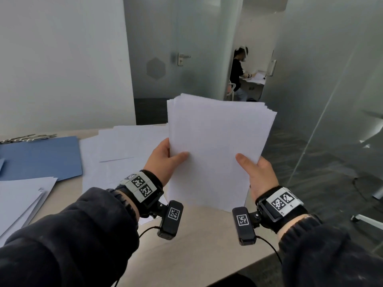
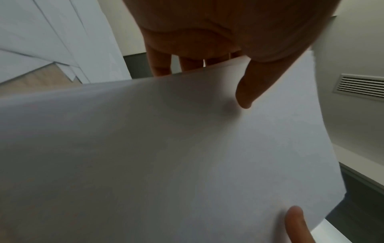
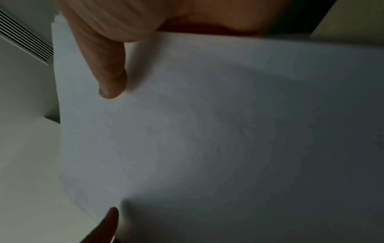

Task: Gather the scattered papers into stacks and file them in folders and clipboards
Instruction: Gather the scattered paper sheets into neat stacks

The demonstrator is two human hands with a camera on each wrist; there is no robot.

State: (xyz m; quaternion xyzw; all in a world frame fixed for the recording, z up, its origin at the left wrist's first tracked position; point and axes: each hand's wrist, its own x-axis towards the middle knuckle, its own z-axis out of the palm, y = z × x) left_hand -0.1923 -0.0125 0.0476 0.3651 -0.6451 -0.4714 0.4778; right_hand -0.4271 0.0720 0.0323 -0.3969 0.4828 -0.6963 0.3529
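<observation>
We are holding the stack of papers (image 1: 215,150) upright above the near right part of the table (image 1: 186,241), its long axis running near-vertical and leaning slightly away, its lower short edge hanging just above the surface. Our left hand (image 1: 165,160) is pinching the left long edge, thumb on the near face and fingers (image 2: 160,65) behind; our right hand (image 1: 257,172) is pinching the right long edge likewise. The top edges are fanning unevenly, so we are judging that the next move calls for tapping the lower edge square on the table. Farther left, loose sheets (image 1: 124,146) are lying flat, and the blue folder (image 1: 41,158) is lying toward the left edge, nearer our left hand.
</observation>
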